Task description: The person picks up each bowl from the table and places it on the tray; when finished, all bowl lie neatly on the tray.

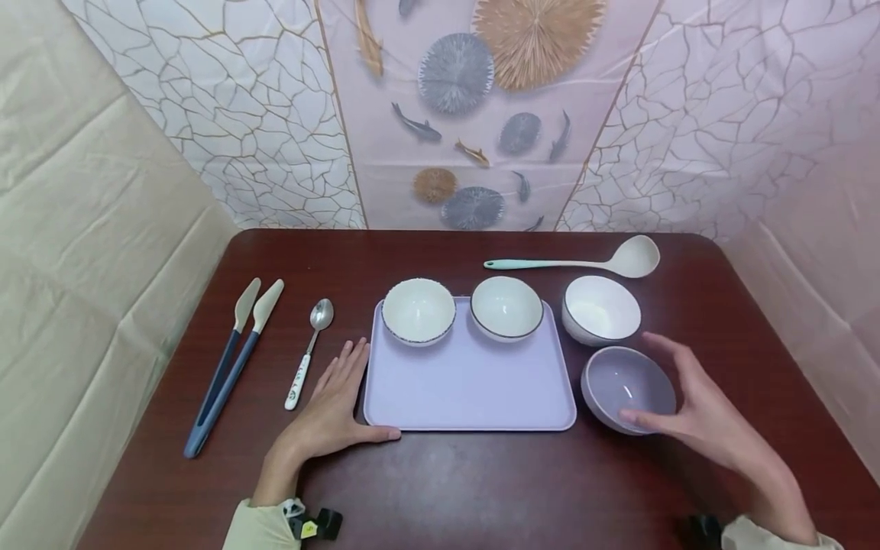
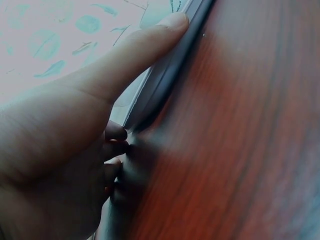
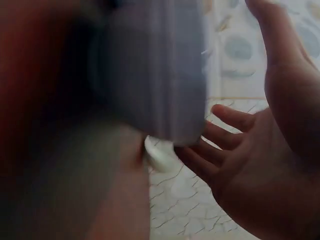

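Note:
A lilac tray (image 1: 467, 393) lies mid-table with two white dark-rimmed bowls, a left one (image 1: 418, 312) and a right one (image 1: 506, 308), along its back. My left hand (image 1: 333, 412) is at the tray's front left corner, fingers extended along the left side and thumb (image 2: 155, 42) along the front edge. To the tray's right stands a greyish-purple bowl (image 1: 627, 386). My right hand (image 1: 708, 420) is spread at that bowl's right side; its thumb overlaps the bowl in the head view. The right wrist view shows the fingers (image 3: 227, 135) loosely extended beside the bowl.
Behind the purple bowl stands another white bowl (image 1: 601, 309). A ladle (image 1: 632, 257) with a pale green handle lies along the back. Left of the tray are a spoon (image 1: 308, 355) with a white handle and blue tongs (image 1: 230, 378) with pale tips. Fabric walls (image 1: 275, 114) enclose the table.

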A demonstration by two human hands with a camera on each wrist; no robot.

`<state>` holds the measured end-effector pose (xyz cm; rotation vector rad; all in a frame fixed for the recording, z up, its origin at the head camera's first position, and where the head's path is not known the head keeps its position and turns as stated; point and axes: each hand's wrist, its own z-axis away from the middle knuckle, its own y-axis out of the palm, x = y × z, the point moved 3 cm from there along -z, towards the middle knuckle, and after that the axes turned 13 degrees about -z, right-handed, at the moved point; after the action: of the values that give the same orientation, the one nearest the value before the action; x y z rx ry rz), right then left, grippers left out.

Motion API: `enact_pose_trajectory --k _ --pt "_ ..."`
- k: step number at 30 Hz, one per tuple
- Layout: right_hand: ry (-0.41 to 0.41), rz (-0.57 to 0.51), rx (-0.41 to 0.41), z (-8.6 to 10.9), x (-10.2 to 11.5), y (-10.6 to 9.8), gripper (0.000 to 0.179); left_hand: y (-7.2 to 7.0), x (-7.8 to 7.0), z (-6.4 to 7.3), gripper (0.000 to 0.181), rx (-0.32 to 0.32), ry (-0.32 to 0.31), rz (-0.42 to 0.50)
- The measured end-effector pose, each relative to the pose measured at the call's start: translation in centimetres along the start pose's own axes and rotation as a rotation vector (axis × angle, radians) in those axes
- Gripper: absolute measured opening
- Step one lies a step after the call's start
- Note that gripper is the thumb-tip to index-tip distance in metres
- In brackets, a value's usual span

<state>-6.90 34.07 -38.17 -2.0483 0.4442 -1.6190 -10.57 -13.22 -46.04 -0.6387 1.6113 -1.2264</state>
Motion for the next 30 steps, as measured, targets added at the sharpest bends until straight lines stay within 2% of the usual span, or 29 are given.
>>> enact_pose_trajectory --k 4,8,14,19,25,27,30 --pt "0.013 0.000 0.060 1.0 -1.4 0.9 0.122 0.0 0.1 0.0 0.134 0.011 -0.005 -0.007" --pt "0.009 0.027 0.052 1.0 -1.8 1.4 0.127 0.0 0.2 0.0 0.134 0.014 -0.003 -0.010" --pt "0.018 0.087 -0.070 1.1 -2.2 1.4 0.125 0.1 0.0 0.0 0.134 0.005 0.011 -0.008" --pt "0.017 0.093 -0.171 0.7 -1.6 0.8 0.123 0.1 0.1 0.0 0.134 -0.006 0.023 -0.010" --pt "0.042 0.080 -0.183 0.8 0.6 1.4 0.121 0.1 0.1 0.0 0.134 0.005 0.014 -0.007" --pt "0.031 0.056 -0.180 0.4 2.0 2.4 0.121 0.1 0.1 0.0 0.134 0.000 0.015 -0.004" --pt "-0.006 0.004 -0.144 -0.7 4.3 5.0 0.121 0.2 0.0 0.0 0.134 0.003 0.012 -0.008"
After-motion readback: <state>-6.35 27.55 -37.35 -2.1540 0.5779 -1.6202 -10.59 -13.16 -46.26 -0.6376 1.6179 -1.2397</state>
